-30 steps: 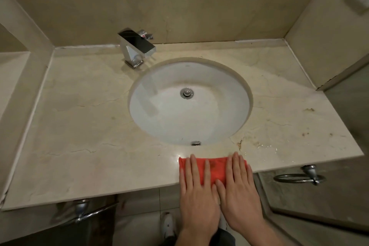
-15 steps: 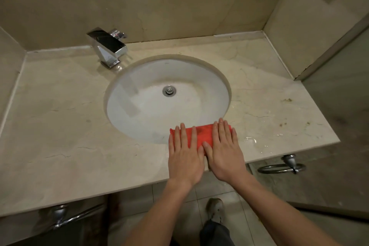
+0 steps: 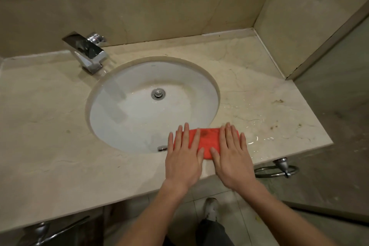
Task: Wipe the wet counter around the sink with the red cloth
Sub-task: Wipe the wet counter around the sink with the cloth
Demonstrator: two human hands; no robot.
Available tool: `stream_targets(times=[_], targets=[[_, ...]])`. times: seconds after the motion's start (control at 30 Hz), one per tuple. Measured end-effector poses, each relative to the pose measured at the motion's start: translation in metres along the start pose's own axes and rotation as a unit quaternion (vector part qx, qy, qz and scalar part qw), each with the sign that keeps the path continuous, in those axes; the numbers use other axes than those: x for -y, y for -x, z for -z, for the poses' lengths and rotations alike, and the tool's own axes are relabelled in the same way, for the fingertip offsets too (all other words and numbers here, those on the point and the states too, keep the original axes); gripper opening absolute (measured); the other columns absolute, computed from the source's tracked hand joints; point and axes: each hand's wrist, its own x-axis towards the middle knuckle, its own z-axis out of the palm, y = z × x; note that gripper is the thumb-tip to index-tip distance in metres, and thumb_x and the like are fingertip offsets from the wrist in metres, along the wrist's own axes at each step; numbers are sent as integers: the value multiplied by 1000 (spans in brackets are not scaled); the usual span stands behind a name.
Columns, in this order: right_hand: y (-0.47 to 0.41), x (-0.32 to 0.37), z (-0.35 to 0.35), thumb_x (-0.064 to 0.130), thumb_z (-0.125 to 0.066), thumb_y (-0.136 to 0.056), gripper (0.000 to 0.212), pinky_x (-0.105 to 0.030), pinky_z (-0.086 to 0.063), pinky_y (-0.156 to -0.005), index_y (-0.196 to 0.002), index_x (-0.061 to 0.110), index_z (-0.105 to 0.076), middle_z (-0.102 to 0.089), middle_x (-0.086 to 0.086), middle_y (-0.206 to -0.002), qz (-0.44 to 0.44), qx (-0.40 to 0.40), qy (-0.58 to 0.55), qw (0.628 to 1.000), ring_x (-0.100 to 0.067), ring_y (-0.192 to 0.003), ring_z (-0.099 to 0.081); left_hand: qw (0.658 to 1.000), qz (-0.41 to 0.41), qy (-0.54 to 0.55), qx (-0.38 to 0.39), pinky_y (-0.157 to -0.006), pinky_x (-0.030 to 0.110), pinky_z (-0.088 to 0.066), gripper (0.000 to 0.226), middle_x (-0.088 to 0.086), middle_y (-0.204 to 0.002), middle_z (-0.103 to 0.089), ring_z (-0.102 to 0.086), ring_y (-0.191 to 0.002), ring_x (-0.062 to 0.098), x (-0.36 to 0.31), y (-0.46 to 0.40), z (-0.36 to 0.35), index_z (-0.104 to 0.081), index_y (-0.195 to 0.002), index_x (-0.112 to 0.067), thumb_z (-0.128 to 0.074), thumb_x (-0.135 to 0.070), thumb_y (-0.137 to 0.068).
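Head view looks down on a beige marble counter [image 3: 50, 136] veined with fine cracks, set into a corner between a stone backsplash and a side wall. An oval white sink [image 3: 139, 110] sits under the stone, with a chrome drain [image 3: 158, 94] at its centre and a square chrome faucet [image 3: 85, 52] at the back left. The red cloth [image 3: 207, 140] lies folded flat on the counter's front strip, at the sink's near right rim. Both hands press it with straight, spread fingers: the left hand [image 3: 183, 158] on its left part, the right hand [image 3: 231, 158] on its right. Water glistens on the marble just right of the cloth, with brown specks farther right. A towel ring [image 3: 279, 170] hangs below the counter's edge, above tiled floor.
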Motion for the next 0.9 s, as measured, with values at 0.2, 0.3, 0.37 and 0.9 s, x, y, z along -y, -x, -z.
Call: stream_targets(times=[0.2, 0.3, 0.37, 0.9], targets=[[-8, -13, 4, 53, -4, -102, 74, -48, -1, -125, -158, 4, -2, 0, -16, -166, -4, 10, -6, 1000, -26, -154, 4, 1000, -13, -7, -2, -120, 51, -7, 60, 12, -164, -5, -2, -152, 29, -12, -11, -2, -11, -157, -20, -17, -44, -102], [28, -18, 0, 49, -17, -103, 72, -49, -7, -123, -157, 1, -15, -12, -18, -165, -16, -6, 7, 1000, -30, -154, -9, 999, -28, -14, 2, -118, 52, -11, 60, 12, -163, -13, -7, -151, 32, -29, 17, -9, -21, -155, -17, -24, -43, -101], [44, -24, 0, 47, -23, -103, 71, -52, -13, -121, -153, -2, -27, -24, -21, -161, -18, -17, 11, 1000, -33, -151, -21, 999, -30, -11, 8, -118, 51, -12, 60, 12, -162, -18, -9, -151, 32, -40, 30, -13, -26, -154, -17, -24, -44, -100], [-37, -84, 21, 51, -10, -102, 74, -55, 2, -124, -158, 2, -2, -3, -18, -166, -81, -2, 23, 996, -30, -154, 3, 995, -67, -46, 52, -121, 50, 9, 70, 9, -164, 9, 13, -150, 28, -77, -85, 1, 5, -156, -23, 9, -51, -92]])
